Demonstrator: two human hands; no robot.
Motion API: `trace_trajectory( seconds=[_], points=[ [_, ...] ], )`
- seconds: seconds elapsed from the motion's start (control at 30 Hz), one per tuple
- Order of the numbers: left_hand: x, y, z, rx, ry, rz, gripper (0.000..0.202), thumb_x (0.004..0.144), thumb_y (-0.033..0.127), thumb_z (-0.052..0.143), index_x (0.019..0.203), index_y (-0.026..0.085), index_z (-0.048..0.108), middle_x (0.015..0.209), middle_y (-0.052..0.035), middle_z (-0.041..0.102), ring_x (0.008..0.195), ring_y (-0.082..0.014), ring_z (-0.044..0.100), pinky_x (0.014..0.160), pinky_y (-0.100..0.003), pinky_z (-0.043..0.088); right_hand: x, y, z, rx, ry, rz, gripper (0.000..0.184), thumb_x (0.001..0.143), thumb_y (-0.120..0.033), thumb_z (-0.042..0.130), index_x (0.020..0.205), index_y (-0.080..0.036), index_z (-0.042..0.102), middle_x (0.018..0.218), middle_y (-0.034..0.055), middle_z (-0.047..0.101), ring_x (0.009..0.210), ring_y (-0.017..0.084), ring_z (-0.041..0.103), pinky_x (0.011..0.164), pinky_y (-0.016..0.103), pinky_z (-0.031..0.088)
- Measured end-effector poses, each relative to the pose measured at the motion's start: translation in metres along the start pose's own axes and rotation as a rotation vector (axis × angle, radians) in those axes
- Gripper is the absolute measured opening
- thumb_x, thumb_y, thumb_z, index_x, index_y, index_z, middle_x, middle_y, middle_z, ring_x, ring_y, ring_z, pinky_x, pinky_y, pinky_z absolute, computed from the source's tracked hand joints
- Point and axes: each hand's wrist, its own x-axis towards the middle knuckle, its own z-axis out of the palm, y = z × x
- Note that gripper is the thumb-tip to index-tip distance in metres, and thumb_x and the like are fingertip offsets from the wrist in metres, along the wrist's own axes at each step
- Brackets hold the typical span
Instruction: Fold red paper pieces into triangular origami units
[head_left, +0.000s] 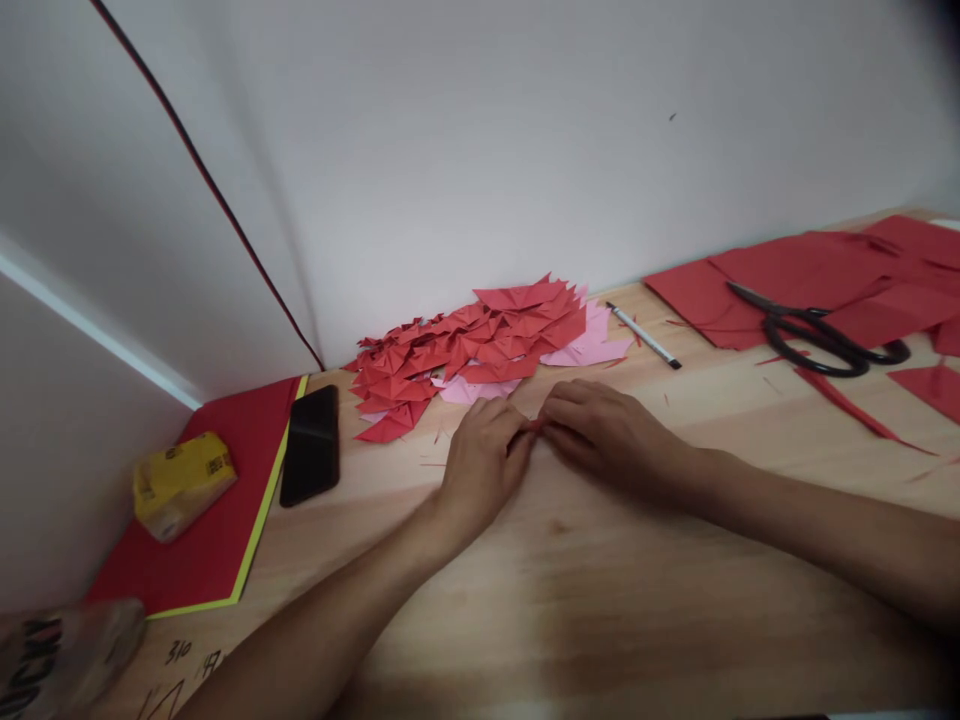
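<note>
Between my two hands is a small piece of red paper, mostly covered by the fingers. My left hand pinches its left end, and my right hand closes on its right end, both low over the wooden table. Just beyond the hands lies a heap of folded red paper pieces, pointed at the corners. Pink paper pieces show under and beside that heap.
A white pen lies right of the heap. Black-handled scissors rest by red paper sheets. At left are a phone, a yellow packet on a red sheet, and a clear plastic item. A wall stands behind.
</note>
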Motion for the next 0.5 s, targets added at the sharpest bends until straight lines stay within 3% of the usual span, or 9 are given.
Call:
trace_trajectory(
  seconds=[0.23, 0.5],
  points=[
    [0.0023, 0.008, -0.0018, -0.04, -0.036, -0.117, 0.009, 0.084, 0.014, 0.058, 0.075, 0.017, 0.057, 0.08, -0.0018, 0.059, 0.081, -0.017, 0.05, 0.071, -0.03, 0.039, -0.0003, 0.0033, -0.0019, 0.131, -0.044, 0.084, 0.018, 0.091, -0.02, 0.05, 0.078, -0.015, 0.061, 0.081, 0.0058, 0.061, 0.076, 0.017, 0.053, 0.071, 0.028, 0.037],
    [0.0074, 0.0087, -0.001, 0.018, -0.079, -0.179, 0.011, 0.083, 0.017, 0.057, 0.073, 0.017, 0.053, 0.078, -0.0024, 0.057, 0.079, -0.0178, 0.049, 0.07, -0.03, 0.037, 0.007, -0.002, -0.0008, 0.02, -0.092, 0.131, 0.015, 0.089, -0.02, 0.047, 0.076, -0.017, 0.054, 0.079, 0.0057, 0.059, 0.073, 0.018, 0.05, 0.069, 0.029, 0.034]
  ],
)
